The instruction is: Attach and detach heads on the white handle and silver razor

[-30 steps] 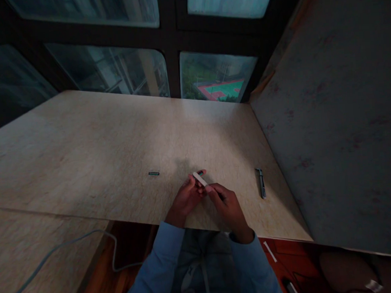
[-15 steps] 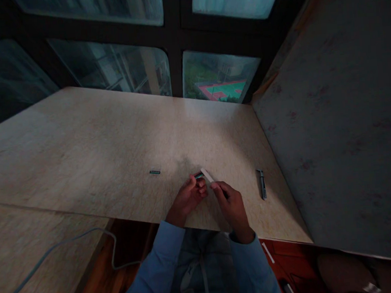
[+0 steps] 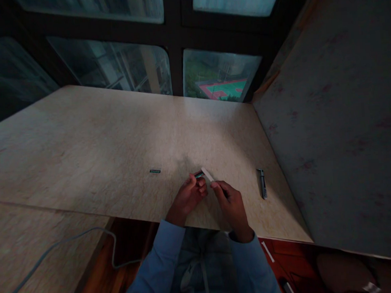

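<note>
Both hands meet over the near edge of a pale marble-patterned table (image 3: 114, 138). My left hand (image 3: 187, 198) is closed in a pinch on a small dark green piece (image 3: 199, 175). My right hand (image 3: 229, 203) is closed on a short white stick-like piece (image 3: 207, 174) that points up and to the left, its tip next to the green piece. The two pieces touch or nearly touch; I cannot tell which. Blue sleeves cover both forearms.
A small dark flat piece (image 3: 155, 171) lies on the table left of the hands. A grey metal tool (image 3: 262, 183) lies to the right. A grey wall panel (image 3: 341, 123) stands at the right. A grey cable (image 3: 55, 252) crosses a lower surface at the left. Windows run behind.
The white piece passed from the left hand's fingers to the right hand's, and now tilts from the right hand toward the green piece. Little has changed over the last half second.
</note>
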{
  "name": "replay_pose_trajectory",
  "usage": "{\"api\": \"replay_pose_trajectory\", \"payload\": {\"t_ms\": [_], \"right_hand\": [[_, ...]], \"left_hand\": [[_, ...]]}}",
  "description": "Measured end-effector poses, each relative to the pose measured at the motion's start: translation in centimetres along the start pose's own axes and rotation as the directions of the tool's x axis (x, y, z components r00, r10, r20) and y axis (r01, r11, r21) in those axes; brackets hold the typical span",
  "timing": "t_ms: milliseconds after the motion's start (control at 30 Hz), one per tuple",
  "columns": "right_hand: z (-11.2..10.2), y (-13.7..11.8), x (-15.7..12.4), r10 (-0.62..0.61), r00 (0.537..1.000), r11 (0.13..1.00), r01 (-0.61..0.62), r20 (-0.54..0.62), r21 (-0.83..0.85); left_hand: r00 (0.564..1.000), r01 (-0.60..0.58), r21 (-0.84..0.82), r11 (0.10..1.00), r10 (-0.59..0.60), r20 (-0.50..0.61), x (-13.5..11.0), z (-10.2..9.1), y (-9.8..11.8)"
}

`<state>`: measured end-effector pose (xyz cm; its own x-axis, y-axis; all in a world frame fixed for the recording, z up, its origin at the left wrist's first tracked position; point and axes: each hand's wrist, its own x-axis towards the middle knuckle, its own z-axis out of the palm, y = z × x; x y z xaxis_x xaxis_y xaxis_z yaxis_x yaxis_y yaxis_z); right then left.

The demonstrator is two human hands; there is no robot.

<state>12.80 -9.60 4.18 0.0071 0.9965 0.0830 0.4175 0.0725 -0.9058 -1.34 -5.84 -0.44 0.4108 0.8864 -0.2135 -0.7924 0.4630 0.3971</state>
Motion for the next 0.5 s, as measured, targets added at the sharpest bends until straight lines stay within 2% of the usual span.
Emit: {"api": "replay_pose_trajectory", "payload": {"t_ms": [167, 367, 433, 500], "right_hand": [[0.47, -0.38, -0.02, -0.072, 0.990, 0.994, 0.061, 0.120, 0.090], [0.10, 0.21, 0.03, 0.010, 1.000, 0.999, -0.010, -0.011, -0.030], [0.02, 0.20, 0.02, -0.004, 1.000, 1.000, 0.003, -0.008, -0.018], [0.12, 0.03, 0.01, -0.038, 0.998, 0.999, 0.037, 0.048, 0.032]], "left_hand": [[0.998, 0.004, 0.015, 1.000, -0.003, -0.067, 0.10, -0.19, 0.02], [1.000, -0.008, -0.007, 1.000, 0.009, 0.024, 0.12, -0.36, -0.04], [1.000, -0.011, -0.006, 1.000, 0.011, 0.023, 0.08, -0.36, -0.03], [1.000, -0.008, 0.006, 1.000, 0.008, -0.012, 0.05, -0.33, 0.01]]}}
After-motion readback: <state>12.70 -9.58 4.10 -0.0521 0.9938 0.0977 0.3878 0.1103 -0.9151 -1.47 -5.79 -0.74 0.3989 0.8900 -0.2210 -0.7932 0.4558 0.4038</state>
